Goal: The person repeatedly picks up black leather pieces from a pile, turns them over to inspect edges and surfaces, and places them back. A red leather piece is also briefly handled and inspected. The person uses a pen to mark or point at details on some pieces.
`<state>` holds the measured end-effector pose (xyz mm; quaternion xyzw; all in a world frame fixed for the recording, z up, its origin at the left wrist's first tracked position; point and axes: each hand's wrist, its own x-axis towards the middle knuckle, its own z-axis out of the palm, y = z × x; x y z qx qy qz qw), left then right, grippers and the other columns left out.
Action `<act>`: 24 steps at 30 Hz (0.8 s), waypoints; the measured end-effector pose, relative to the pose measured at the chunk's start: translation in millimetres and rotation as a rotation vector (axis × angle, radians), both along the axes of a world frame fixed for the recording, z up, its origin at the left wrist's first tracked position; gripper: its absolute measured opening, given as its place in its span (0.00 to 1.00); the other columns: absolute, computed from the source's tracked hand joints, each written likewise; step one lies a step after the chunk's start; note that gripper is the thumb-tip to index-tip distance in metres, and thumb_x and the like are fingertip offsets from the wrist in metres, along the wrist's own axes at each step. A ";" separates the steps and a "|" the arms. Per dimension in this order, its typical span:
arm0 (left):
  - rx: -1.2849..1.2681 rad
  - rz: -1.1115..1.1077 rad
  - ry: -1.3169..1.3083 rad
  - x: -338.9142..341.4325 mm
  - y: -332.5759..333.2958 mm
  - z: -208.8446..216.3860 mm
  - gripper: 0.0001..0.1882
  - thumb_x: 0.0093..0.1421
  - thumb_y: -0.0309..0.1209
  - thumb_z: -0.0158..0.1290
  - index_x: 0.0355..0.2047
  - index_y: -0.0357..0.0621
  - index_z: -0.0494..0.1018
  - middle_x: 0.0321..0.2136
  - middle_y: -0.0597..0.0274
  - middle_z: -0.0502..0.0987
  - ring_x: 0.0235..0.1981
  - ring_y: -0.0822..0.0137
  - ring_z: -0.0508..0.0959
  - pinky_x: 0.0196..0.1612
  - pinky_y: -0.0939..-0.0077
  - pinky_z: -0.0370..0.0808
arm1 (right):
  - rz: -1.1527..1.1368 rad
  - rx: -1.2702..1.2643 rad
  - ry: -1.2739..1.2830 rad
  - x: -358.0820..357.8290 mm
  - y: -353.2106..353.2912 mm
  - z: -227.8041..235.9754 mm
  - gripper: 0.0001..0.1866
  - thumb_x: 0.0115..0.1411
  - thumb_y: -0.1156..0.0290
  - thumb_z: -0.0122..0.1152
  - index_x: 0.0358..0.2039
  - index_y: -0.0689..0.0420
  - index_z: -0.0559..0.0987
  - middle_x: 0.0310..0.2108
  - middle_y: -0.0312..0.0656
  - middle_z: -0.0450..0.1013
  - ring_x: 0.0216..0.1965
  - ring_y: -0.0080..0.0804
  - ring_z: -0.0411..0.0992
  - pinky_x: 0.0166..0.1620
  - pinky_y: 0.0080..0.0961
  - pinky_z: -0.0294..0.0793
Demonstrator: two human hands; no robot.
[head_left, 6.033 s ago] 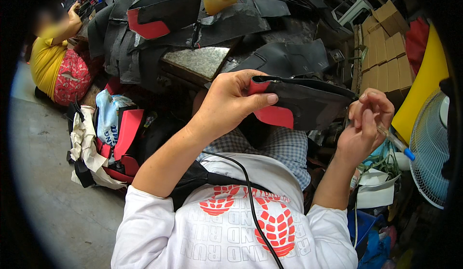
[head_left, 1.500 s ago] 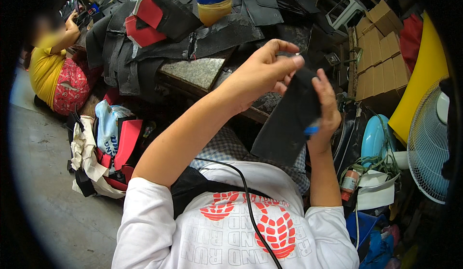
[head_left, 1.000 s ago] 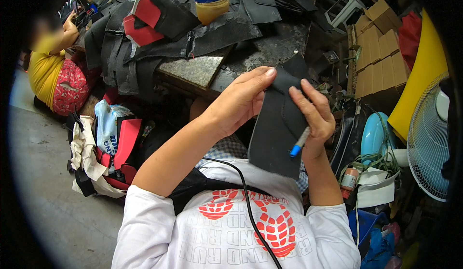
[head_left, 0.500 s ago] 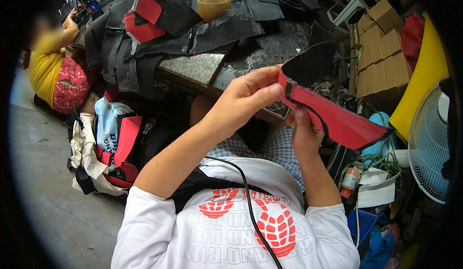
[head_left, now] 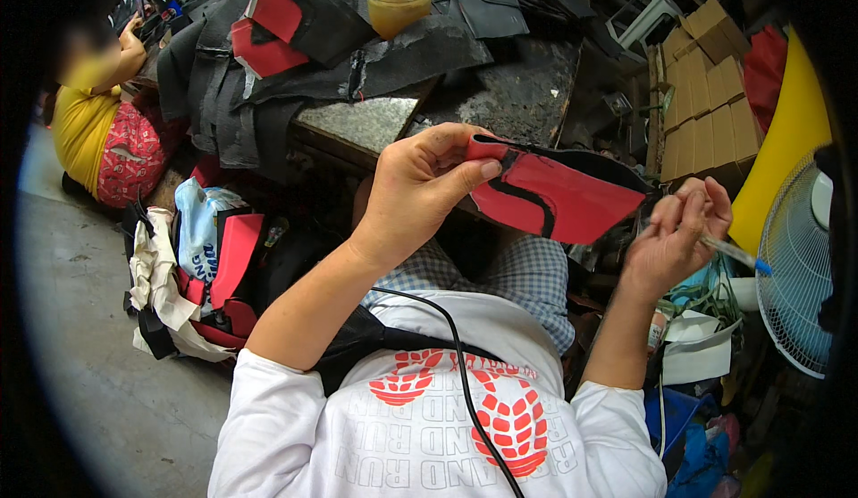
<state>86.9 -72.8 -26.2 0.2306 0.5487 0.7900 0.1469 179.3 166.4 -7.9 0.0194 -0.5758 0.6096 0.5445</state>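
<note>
My left hand pinches one end of a red and black leather-like piece between thumb and fingers. The piece is folded over at that end, with its red face toward me and a curved black strip across it. Its black inner side shows along the top edge. At the far right end, my right hand is closed around a thin pale pen-like stick with a blue end. That hand is close to the piece's black edge; whether the stick's front tip touches it, I cannot tell.
A dark workbench ahead carries black sheets, red and black pieces and a blue-rimmed jar. Brown cartons and a fan stand right. A filled bag and another person are left.
My right hand has let go of the piece and moved right and up, now gripping the pen-like stick. The left hand has drawn the piece to the left and turned it.
</note>
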 end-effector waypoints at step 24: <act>-0.115 0.060 0.095 5.7 2.3 -7.0 0.10 0.61 0.24 0.59 0.42 0.33 0.77 0.32 0.64 0.82 0.33 0.80 0.79 0.37 0.85 0.76 | -0.042 0.971 -0.409 -21.3 -48.3 27.1 0.12 0.47 0.80 0.72 0.34 0.59 0.84 0.36 0.41 0.76 0.33 0.31 0.77 0.32 0.24 0.77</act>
